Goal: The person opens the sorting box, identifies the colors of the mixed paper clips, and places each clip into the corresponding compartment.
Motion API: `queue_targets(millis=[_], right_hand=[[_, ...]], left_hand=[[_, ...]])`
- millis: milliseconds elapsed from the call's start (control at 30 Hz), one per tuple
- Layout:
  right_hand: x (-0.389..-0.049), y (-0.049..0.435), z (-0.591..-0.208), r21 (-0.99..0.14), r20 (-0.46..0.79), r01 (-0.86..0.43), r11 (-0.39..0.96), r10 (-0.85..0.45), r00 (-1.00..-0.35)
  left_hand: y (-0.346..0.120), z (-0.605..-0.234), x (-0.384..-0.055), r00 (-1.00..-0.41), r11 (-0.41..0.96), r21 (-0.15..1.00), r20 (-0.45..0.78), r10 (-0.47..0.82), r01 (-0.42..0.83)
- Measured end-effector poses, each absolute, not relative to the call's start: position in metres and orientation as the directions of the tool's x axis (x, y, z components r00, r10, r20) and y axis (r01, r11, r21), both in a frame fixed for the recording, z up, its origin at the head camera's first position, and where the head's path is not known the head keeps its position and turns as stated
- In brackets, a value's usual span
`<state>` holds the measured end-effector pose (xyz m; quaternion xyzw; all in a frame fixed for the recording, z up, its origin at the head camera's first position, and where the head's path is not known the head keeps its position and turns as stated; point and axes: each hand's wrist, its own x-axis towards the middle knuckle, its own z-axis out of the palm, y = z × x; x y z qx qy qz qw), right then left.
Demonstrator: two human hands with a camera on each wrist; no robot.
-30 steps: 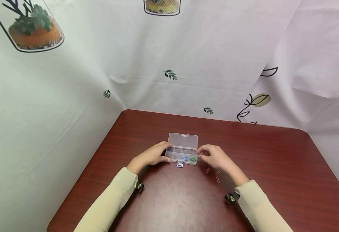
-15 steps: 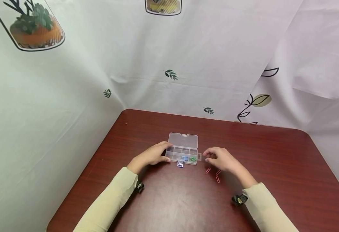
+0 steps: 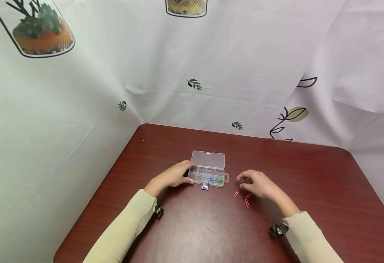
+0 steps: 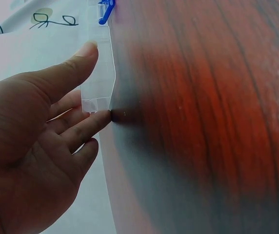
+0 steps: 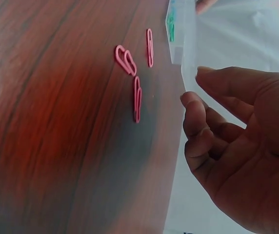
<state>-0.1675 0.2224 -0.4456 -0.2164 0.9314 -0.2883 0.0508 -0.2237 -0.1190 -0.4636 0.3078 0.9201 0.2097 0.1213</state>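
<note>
A clear plastic compartment box point(image 3: 210, 171) lies on the table with its lid point(image 3: 208, 160) folded back. Blue paper clips point(image 3: 210, 179) and green paper clips point(image 3: 219, 180) fill two neighbouring front compartments. My left hand point(image 3: 172, 175) holds the box's left end, thumb at the front and fingers around the far side. Right of the box, my right hand point(image 3: 257, 183) hovers with loosely curved fingers and nothing between them. Close by on the table are three pink paper clips, one point(image 5: 150, 48) nearest the box, one heart-shaped point(image 5: 125, 60), one point(image 5: 138, 100) nearest the hand.
A blue latch point(image 3: 205, 186) hangs off the box's front edge, and a clear hanging tab point(image 3: 226, 178) sticks out at its right end. The dark red wooden table point(image 3: 185, 226) meets a white printed cloth point(image 3: 231, 73) at the back and left.
My right hand has drawn back rightward and slightly toward me from the box's right end, uncovering the hanging tab. The left hand keeps its place on the box.
</note>
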Motion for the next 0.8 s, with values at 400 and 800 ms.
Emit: queue_targets(millis=[400, 800], right_hand=[[-0.158, 0.239, -0.448, -0.556, 0.024, -0.410, 0.723, -0.479, -0.877], [-0.151, 0.254, -0.452, -0.522, 0.020, -0.457, 0.720, -0.526, -0.850]], left_hand=[[-0.119, -0.466, -0.224, -0.780, 0.718, 0.464, -0.085, 0.620, 0.520], [-0.119, -0.464, -0.223, -0.782, 0.721, 0.463, -0.091, 0.617, 0.515]])
